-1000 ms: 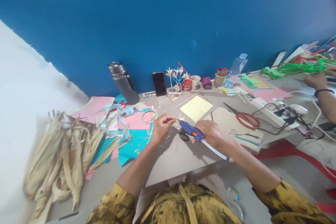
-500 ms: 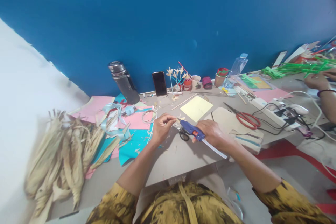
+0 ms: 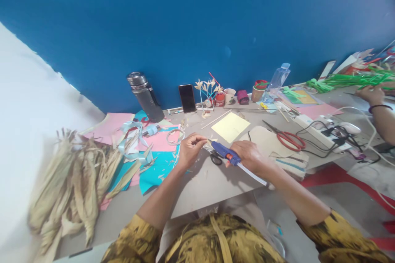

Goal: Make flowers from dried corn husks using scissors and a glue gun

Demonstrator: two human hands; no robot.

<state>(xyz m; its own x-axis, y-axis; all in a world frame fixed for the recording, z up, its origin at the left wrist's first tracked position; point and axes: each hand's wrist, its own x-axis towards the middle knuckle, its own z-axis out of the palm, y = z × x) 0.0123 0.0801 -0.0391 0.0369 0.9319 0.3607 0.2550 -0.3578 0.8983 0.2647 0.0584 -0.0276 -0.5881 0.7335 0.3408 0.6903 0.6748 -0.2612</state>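
Observation:
My right hand is wrapped round a blue glue gun, with a pale glue stick poking out of its back end. Its nozzle points left, close to the fingertips of my left hand. Those fingertips are pinched together on a small pale piece at the nozzle, too small to make out well. Under the glue gun, black-handled scissors lie partly hidden on the table. A yellow paper sheet lies just beyond my hands.
Dried husks and coloured paper lie left. A flask, phone and husk flowers stand along the wall. Red-handled scissors, a cloth and a power strip are right, near another person's hand.
My two hands and the glue gun have barely moved. At the far right, the other person's hand has shifted slightly left by the green strands.

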